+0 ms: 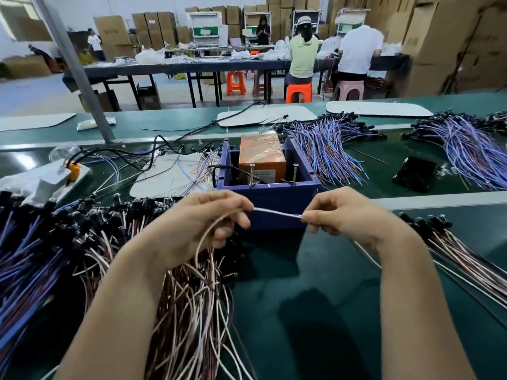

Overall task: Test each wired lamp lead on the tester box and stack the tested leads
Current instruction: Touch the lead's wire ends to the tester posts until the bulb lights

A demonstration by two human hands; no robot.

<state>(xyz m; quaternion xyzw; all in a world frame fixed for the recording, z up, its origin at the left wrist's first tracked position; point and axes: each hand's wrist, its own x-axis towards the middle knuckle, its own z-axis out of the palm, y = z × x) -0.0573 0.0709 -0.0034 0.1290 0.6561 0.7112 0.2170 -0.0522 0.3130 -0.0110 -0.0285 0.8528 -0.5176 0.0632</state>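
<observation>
A pale wire lead (277,212) is stretched between my two hands just in front of the tester box. My left hand (208,218) pinches its left part, and the lead loops down from there into the pile below. My right hand (340,212) pinches the lead's right end. The tester box (274,198) is a blue open box holding an orange block (262,157) and two upright screws (251,174). A big heap of pink-white leads with black lamp sockets (175,283) lies under my left arm. A smaller row of pink-white leads (450,242) lies to my right.
Blue-purple lead bundles lie at the far left (24,259), behind the box (326,144) and at the far right (472,149). A black phone (414,173) rests on the green bench. Grey mats (170,174) and black cables lie left of the box. People sit at tables beyond.
</observation>
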